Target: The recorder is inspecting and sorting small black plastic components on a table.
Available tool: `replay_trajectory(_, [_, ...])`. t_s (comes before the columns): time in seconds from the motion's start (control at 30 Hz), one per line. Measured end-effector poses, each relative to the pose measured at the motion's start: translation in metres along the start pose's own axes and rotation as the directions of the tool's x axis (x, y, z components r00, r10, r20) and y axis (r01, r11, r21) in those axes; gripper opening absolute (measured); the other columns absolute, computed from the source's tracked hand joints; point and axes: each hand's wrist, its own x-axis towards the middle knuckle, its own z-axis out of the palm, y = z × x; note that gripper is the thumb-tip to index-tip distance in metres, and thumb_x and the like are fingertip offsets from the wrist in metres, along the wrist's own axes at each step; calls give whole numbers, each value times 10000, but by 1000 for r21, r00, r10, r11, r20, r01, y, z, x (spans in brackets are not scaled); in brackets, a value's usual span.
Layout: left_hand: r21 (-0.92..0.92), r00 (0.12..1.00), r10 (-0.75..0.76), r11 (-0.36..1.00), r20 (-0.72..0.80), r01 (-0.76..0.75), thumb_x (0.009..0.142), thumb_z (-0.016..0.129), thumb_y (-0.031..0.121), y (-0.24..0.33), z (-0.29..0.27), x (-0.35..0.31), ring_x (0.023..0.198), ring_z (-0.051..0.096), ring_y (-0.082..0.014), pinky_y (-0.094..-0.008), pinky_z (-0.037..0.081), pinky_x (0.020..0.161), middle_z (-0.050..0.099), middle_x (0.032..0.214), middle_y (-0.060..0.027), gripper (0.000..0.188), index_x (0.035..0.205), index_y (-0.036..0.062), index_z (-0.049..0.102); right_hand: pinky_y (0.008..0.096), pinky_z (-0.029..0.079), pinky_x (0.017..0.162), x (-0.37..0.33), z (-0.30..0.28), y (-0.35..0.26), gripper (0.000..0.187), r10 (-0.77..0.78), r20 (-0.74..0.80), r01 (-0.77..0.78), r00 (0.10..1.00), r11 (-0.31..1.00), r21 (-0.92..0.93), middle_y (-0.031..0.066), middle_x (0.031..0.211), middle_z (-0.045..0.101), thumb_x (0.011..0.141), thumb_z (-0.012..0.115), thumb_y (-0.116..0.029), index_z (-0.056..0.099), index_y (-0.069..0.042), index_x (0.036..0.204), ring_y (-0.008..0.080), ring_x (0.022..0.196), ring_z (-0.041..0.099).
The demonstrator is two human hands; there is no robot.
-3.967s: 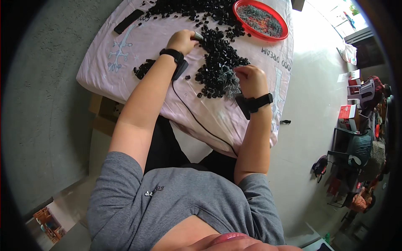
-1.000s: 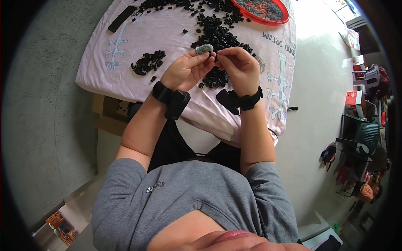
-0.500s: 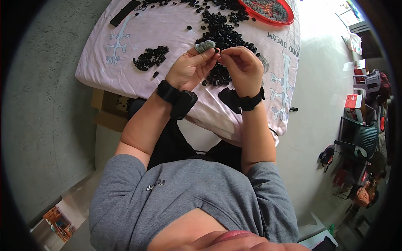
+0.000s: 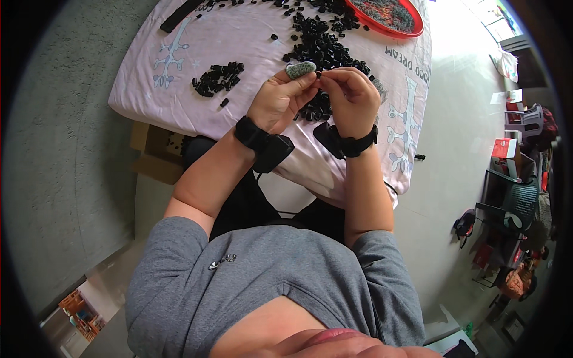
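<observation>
My left hand (image 4: 276, 100) is closed in a pinch on a small black piece (image 4: 317, 76), mostly hidden by the fingertips. A speckled grey finger cover (image 4: 301, 70) sits on one finger of that hand. The fingertips of my right hand (image 4: 353, 100) are pressed together right at the same piece; whatever they hold is too small to make out. Behind and below both hands spreads a large pile of small black pieces (image 4: 322, 45). To the left lies a smaller heap of black pieces (image 4: 218, 79), with one loose piece (image 4: 224, 102) nearer me.
A red tray (image 4: 401, 34) of tiny grey parts stands at the far right of the cloth-covered table (image 4: 149, 107). A long black bar (image 4: 179, 16) lies far left. Below the table's left edge is an open cardboard box (image 4: 156, 170). Chairs (image 4: 518, 194) stand at the right.
Both hands stay together at the black piece. My left hand has turned slightly and shifted right, and its fingertips now cover more of the piece. The view has shifted slightly.
</observation>
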Motion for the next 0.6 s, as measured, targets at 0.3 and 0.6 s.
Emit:
replay_trajectory(0.3, [-189, 986, -167, 968, 1, 164, 1039, 629, 145, -1, 1, -1, 986, 681, -104, -246, 575, 875, 704, 1092, -11, 139, 1157, 88, 676, 256, 564, 714, 0, 2, -1, 111, 8, 22, -9, 1000, 999, 42, 61, 880, 715, 816, 770, 25, 777, -6, 922, 144, 774, 707])
replay_trajectory(0.6, [483, 997, 49, 875, -59, -14, 1014, 684, 241, 39, -10, 7, 878, 682, -92, -244, 538, 792, 747, 1015, -16, 229, 1160, 65, 705, 261, 573, 785, 5, -8, 4, 189, 76, 35, -83, 996, 965, 249, 57, 911, 703, 908, 705, 45, 746, 6, 1088, 151, 846, 721])
